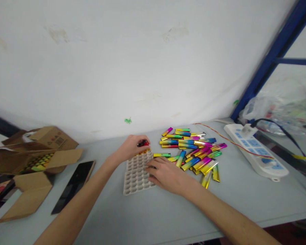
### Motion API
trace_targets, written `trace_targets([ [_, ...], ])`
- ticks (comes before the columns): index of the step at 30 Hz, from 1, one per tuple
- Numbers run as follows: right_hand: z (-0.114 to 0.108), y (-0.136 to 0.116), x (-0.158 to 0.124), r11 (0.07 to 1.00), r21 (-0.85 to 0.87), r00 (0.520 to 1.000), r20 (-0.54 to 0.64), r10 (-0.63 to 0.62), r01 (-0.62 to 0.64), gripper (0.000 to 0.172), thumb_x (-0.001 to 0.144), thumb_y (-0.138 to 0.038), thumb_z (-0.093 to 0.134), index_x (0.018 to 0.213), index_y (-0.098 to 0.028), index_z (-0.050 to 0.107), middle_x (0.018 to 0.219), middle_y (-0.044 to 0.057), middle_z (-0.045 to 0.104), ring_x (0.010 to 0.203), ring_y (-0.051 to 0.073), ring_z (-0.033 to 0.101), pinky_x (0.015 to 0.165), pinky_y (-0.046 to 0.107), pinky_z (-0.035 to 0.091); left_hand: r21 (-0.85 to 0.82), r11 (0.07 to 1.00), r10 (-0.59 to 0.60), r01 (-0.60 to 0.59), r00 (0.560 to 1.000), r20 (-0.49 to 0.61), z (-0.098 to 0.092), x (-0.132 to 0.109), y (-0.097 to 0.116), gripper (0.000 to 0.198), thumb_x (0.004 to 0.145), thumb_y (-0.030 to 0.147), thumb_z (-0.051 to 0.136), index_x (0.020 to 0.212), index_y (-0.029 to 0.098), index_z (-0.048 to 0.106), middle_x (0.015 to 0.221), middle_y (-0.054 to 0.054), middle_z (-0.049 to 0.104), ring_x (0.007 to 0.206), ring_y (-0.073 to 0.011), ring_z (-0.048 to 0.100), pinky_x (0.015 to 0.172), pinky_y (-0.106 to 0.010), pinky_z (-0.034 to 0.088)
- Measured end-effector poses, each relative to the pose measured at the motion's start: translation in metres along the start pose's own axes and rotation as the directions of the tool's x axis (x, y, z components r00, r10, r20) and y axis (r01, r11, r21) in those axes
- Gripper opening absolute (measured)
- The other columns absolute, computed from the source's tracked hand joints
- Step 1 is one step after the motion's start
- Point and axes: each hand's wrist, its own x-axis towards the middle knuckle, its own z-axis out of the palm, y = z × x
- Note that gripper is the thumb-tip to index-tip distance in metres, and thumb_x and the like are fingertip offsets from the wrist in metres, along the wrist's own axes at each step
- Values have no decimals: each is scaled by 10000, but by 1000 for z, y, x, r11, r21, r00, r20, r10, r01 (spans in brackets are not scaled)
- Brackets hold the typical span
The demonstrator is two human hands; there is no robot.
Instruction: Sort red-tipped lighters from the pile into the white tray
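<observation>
A pale tray [137, 182] with rows of round-looking cells lies on the table before me. At its far end, my left hand [132, 147] is closed around a small red and dark piece [143, 143], mostly covered by the fingers. Just below that hand, orange-yellow pieces [143, 152] sit in the far cells. My right hand [167, 174] lies over the tray's right side, fingers bent and apart, touching it. Beside this hand is a loose pile of shiny two-tone metallic cases [200, 165], shaped like lighters, in yellow, blue, pink and green.
A white power strip [255, 149] with a plug and wires lies at right, near plastic bags [277, 105] and a blue frame post [264, 63]. At left are a dark phone [73, 185] and an open cardboard box [63, 158]. A white wall [153, 68] stands behind.
</observation>
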Motion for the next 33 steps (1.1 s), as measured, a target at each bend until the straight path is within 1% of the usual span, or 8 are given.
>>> trace_targets([
  [4, 0, 0, 0, 1000, 0, 1000, 18, 10, -10, 216, 1009, -289, 666, 1174, -170, 741, 1255, 86, 729, 1223, 261, 635, 1101, 431, 493, 10, 999, -38, 37, 996, 82, -2, 5, 5, 209, 860, 374, 697, 897, 175, 749, 833, -23, 776, 740, -167, 684, 693, -238, 484],
  [8, 1, 0, 0, 1000, 4, 1000, 16, 10, -10, 213, 1012, -285, 663, 1178, -174, 738, 1270, 85, 725, 1230, 256, 633, 1113, 426, 483, 6, 998, -68, 68, 996, 62, 2, 7, 1, 210, 847, 376, 708, 894, 173, 736, 852, -35, 789, 791, -190, 714, 711, -250, 502],
  [12, 2, 1, -1, 1000, 2, 1000, 4, 6, -6, 206, 1013, -291, 661, 1165, -174, 738, 1263, 85, 726, 1219, 260, 635, 1108, 428, 482, 14, 998, -64, 63, 992, 105, 6, 10, -1, 166, 835, 329, 718, 889, 172, 736, 876, -37, 796, 802, -184, 717, 710, -244, 498],
  [19, 6, 5, -1, 999, 26, 999, -44, -30, 31, 185, 1003, -291, 676, 1131, -174, 741, 1241, 89, 729, 1211, 257, 635, 1105, 424, 476, 175, 983, -86, 54, 980, 177, 6, 19, 11, 49, 790, 173, 694, 823, 167, 730, 788, -20, 763, 731, -167, 674, 657, -238, 445],
  [28, 9, 8, -1, 999, 24, 997, -57, -43, 45, 200, 998, -309, 683, 1133, -180, 757, 1225, 104, 732, 1153, 260, 670, 1069, 435, 511, 216, 976, -52, -1, 970, 239, 6, 26, 10, 37, 792, 170, 742, 829, 172, 737, 811, -10, 762, 744, -167, 680, 677, -241, 458],
  [30, 10, 8, 0, 998, 34, 997, -57, -44, 46, 209, 998, -318, 682, 1135, -179, 757, 1233, 109, 730, 1171, 262, 669, 1078, 438, 510, 223, 975, -61, 4, 967, 249, 4, 23, 14, 69, 805, 167, 745, 873, 166, 749, 831, -25, 770, 769, -184, 696, 701, -256, 486],
  [31, 11, 8, 0, 998, 37, 997, -55, -46, 48, 208, 999, -315, 681, 1136, -178, 756, 1234, 111, 731, 1179, 262, 668, 1085, 440, 509, 231, 973, -63, 8, 971, 232, 0, 18, 18, 133, 812, 176, 751, 944, 165, 757, 889, -42, 782, 824, -203, 710, 743, -271, 507],
  [33, 11, 8, 0, 998, 38, 997, -51, -50, 51, 202, 998, -307, 682, 1139, -181, 753, 1228, 110, 734, 1182, 264, 669, 1092, 444, 506, 246, 969, -56, 22, 989, 133, -11, -3, 26, 351, 838, 234, 768, 1181, 172, 726, 1099, -88, 783, 1015, -250, 714, 887, -327, 532],
])
